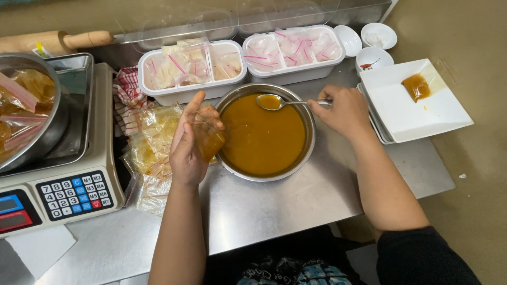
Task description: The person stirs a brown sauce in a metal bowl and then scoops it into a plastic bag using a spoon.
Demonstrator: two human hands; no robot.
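Note:
My left hand [189, 141] holds a small clear plastic bag [209, 138] partly filled with orange-brown sauce, at the left rim of a round metal bowl [311, 138]. The bowl is full of the same orange-brown sauce [264, 138]. My right hand [343, 110] grips the handle of a metal spoon [277, 102], whose scoop carries sauce and hovers over the far side of the bowl. A pile of filled sauce bags [150, 150] lies on the steel table just left of my left hand.
A weighing scale [68, 174] with a keypad stands at the left, bearing a metal bowl of filled bags [26, 100]. Two white trays of empty bags [190, 66] [293, 50] sit behind. A square white plate [422, 105] with one sauce bag [416, 86] is at the right, beside small white dishes [377, 36].

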